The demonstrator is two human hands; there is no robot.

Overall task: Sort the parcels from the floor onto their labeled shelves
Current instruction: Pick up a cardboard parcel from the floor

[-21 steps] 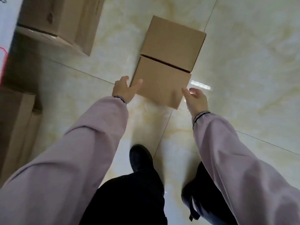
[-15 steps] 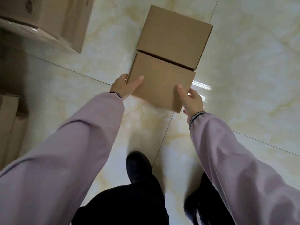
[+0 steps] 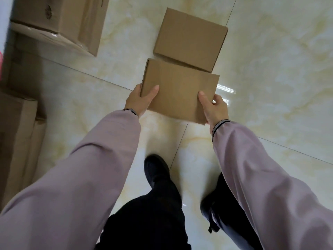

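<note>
A person in pale mauve sleeves reaches down with both arms extended, the left hand [image 3: 140, 100] and right hand [image 3: 214, 109] clasping opposite near corners of a flat brown cardboard parcel [image 3: 178, 91], thumbs pressed on its matte top face. Just beyond it lies a second plain brown cardboard box [image 3: 191, 37] on the glossy cream marble-patterned tile floor [image 3: 270, 87]. Larger cardboard cartons [image 3: 61, 20] stand toward the floor's far left.

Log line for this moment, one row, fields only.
phase: pickup | left hand: gripping near parcel | right hand: gripping same | far parcel: on floor | label: not visible
</note>
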